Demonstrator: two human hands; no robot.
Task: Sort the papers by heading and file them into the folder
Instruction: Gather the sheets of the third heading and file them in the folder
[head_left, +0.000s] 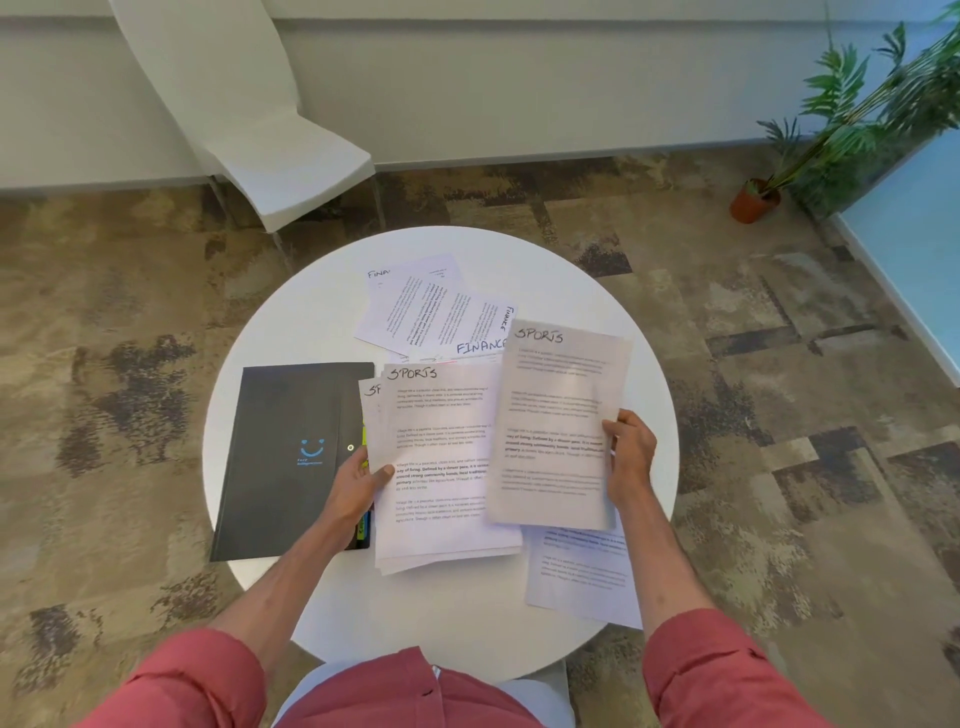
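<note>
Nearest, on the round white table (457, 623), a loose printed sheet (576, 577) lies under the right forearm. The left hand (358, 486) pinches the SPORTS stack (441, 457) at its left edge, thumb on top. The right hand (631, 457) has fingers curled round a single SPORTS sheet (561, 415), which overlaps the stack. The black folder (291, 457) lies just left of the stack, and the FINANCE papers (431, 312) sit farther back.

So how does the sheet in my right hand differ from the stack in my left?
The sheet in your right hand looks single; the stack in your left hand is several pages. The sheet overlaps the stack's right edge; the stack overlaps the folder. Both are headed SPORTS.
</note>
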